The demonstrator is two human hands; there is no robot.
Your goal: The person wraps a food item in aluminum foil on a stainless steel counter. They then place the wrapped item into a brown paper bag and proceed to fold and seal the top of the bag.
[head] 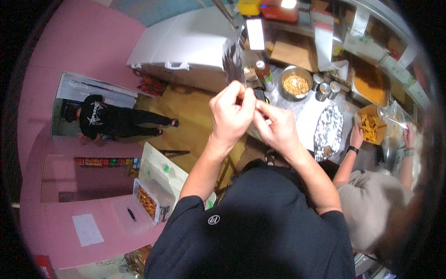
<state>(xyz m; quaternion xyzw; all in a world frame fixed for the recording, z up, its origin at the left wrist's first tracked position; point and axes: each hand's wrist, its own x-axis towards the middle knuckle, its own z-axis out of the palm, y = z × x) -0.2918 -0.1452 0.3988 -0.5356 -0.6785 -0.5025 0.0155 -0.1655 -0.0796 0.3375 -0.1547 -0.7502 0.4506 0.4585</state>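
My left hand (231, 113) is raised in front of my chest, its fingers pinched at the lower end of a clear plastic bag with dark contents (233, 62). Against it, my right hand (277, 129) has its thumb and fingers closed near the same spot; what lies between them is too small to tell. Beyond my hands, on the metal counter, stand a capped bottle with brown contents (263, 75) and a metal bowl of chopped pale food (296, 83). An aluminium foil parcel (328, 132) lies on the counter to the right of my right hand.
A co-worker (371, 205) at right has one hand at a cardboard box of fries (372, 125) and the other by a metal utensil (393, 120). Metal shakers (323, 91) stand by the bowl. A white chest freezer (181, 45) is beyond; another person (104, 117) stands far left.
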